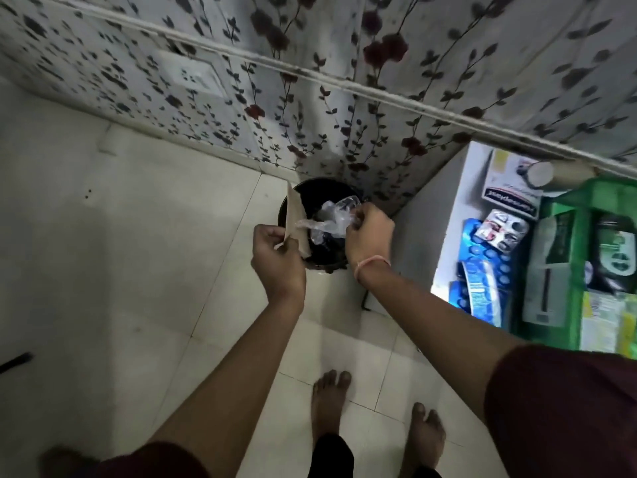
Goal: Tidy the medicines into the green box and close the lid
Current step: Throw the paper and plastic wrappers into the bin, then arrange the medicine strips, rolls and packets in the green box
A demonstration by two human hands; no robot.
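Partly cut off, green box [565,270]; left grip [275,257] pinches paper [297,222], right grip [367,236] plastic [332,219]

1 head view, looking steeply down, close over floor [138,236]

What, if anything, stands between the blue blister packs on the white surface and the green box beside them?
Nothing visible does. The blue blister packs lie on the white surface right against the open green box. But both hands are busy over the black bin: the left hand grips brown paper, the right hand clear plastic.
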